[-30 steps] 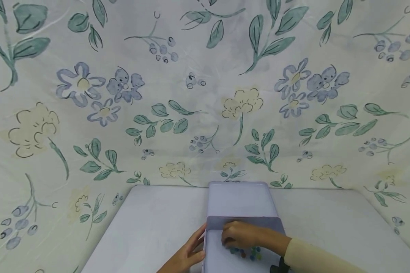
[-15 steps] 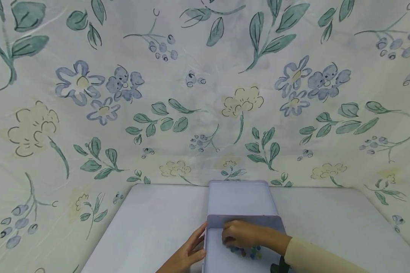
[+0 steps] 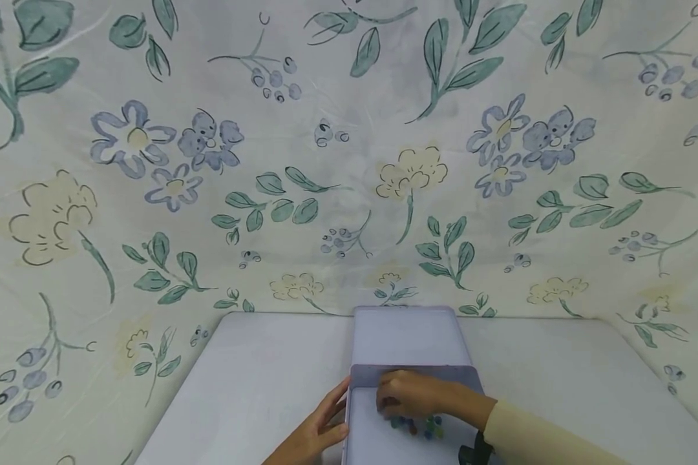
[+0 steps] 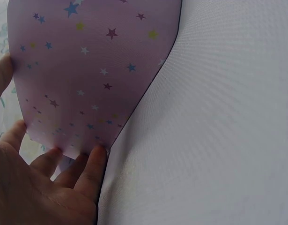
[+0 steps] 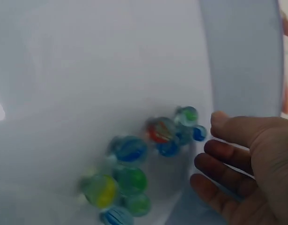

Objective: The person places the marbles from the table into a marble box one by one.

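Observation:
Several glass marbles (image 3: 429,427) lie on the floor of a pale lavender box (image 3: 368,445). In the right wrist view the marbles (image 5: 129,182) are green, blue, yellow and orange-red, in two loose clusters. My right hand (image 3: 410,395) reaches into the box beside them. Its fingers (image 5: 223,171) are loosely bent, with a gap below the thumb and no marble visible between them. One small blue marble (image 5: 199,133) lies just off the thumb tip. My left hand (image 3: 313,431) touches the outside of the box's left wall. Its spread fingertips meet the star-printed pink outer side (image 4: 87,70).
Behind the box stretches a lavender panel (image 3: 408,336), which looks like its opened lid. White table surface (image 3: 267,374) lies on both sides. A flower-printed cloth (image 3: 337,161) hangs at the back. A black device (image 3: 475,451) sits at the right wrist.

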The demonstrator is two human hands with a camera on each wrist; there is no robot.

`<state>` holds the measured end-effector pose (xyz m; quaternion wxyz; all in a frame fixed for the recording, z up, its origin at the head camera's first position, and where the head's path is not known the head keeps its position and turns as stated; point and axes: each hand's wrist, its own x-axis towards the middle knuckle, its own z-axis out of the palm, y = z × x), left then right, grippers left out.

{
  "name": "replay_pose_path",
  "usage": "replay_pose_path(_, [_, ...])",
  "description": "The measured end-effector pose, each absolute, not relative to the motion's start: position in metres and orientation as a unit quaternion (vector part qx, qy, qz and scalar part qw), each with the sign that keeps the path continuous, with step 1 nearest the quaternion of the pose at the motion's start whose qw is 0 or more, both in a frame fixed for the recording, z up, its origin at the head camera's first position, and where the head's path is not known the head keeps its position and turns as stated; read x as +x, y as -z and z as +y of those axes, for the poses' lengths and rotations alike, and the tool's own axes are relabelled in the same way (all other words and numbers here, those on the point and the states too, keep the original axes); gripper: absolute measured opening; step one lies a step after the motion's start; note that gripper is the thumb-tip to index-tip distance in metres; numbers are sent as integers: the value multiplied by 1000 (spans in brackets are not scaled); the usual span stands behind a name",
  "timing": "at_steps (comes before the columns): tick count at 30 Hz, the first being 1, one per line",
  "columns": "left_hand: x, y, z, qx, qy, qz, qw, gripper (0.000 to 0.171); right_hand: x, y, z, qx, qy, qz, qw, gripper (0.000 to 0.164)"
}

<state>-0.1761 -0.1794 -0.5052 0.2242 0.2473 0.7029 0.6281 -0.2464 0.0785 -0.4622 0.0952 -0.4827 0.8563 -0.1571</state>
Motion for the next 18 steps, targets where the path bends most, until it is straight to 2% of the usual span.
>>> replay_pose_path(12, [-178,498,-189,243,-604,733,199,69,-244,423,100,-484,253,833,85,19])
replay_pose_path(18, [-183,493,-208,260,-551,771,185,68,-234,408,134,-461,322,826,27,21])
